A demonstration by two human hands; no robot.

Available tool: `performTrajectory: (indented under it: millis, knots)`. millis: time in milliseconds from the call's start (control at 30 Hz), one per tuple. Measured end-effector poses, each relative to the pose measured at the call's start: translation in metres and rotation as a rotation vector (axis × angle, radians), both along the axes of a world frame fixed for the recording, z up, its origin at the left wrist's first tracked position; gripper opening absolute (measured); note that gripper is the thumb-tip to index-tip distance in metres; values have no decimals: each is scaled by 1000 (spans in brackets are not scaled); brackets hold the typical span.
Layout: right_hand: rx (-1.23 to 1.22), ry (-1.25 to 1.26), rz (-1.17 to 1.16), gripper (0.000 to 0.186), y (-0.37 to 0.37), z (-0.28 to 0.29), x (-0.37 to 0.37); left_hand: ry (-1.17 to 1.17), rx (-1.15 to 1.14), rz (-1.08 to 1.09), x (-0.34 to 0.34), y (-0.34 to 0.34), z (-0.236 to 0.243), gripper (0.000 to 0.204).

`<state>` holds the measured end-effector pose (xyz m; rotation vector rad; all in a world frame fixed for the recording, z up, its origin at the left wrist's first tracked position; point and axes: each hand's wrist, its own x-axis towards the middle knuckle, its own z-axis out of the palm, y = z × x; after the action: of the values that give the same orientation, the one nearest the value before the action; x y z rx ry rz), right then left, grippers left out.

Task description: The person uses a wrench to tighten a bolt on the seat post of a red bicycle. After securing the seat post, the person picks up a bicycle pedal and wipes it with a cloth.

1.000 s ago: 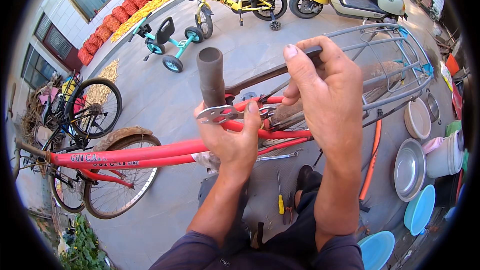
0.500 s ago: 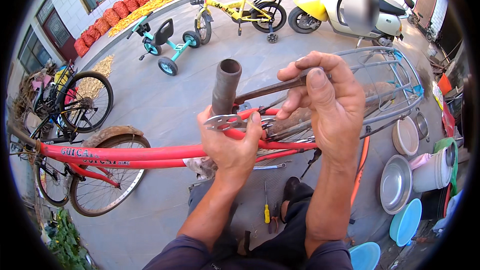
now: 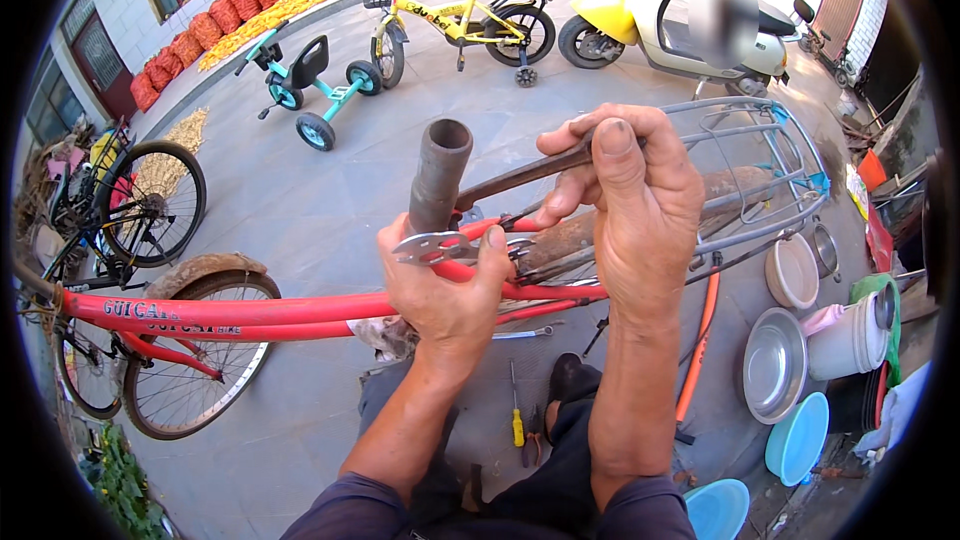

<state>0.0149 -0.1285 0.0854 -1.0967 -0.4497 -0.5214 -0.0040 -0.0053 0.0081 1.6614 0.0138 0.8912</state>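
A red bicycle (image 3: pixel 250 312) lies across in front of me, with a bare grey metal tube (image 3: pixel 438 175) standing up from its frame. Below that tube, my left hand (image 3: pixel 445 290) is closed around the frame joint and a flat silver wrench with several holes (image 3: pixel 430 248). My right hand (image 3: pixel 645 190) pinches the far end of a long, dark, rusty wrench (image 3: pixel 525 175) between thumb and fingers. The other end of this wrench meets the joint just right of the tube; its exact grip there is hidden.
On the ground below lie a yellow-handled screwdriver (image 3: pixel 516 415), pliers (image 3: pixel 533 440) and a silver wrench (image 3: pixel 522 333). Basins, including a metal one (image 3: pixel 774 365), and a white bucket (image 3: pixel 848 345) stand at right. Beyond are a tricycle (image 3: pixel 318 90), a small yellow bicycle (image 3: pixel 460 25) and a scooter (image 3: pixel 680 15).
The whole view has shifted slightly, so the scene sits a little further left. Both hands keep their holds, and the rusty wrench stays at the joint at nearly the same angle.
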Motion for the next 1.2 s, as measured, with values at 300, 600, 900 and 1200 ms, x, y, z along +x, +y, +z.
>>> performTrajectory:
  millis: [300, 600, 900, 1200]
  knots:
    - [-48, -25, -76, 17, 10, 8, -2, -62, 127, 49, 7, 9, -12, 58]
    - [-107, -53, -138, 15, 21, 18, -1, -88, 112, 37, 5, 7, -7, 60]
    - [-118, -69, -192, 17, 28, 22, -5, -106, 96, 26, 5, 5, -7, 58]
    - [-65, -1, -310, 17, 38, 24, -9, -116, 66, 5, 6, 9, -5, 57]
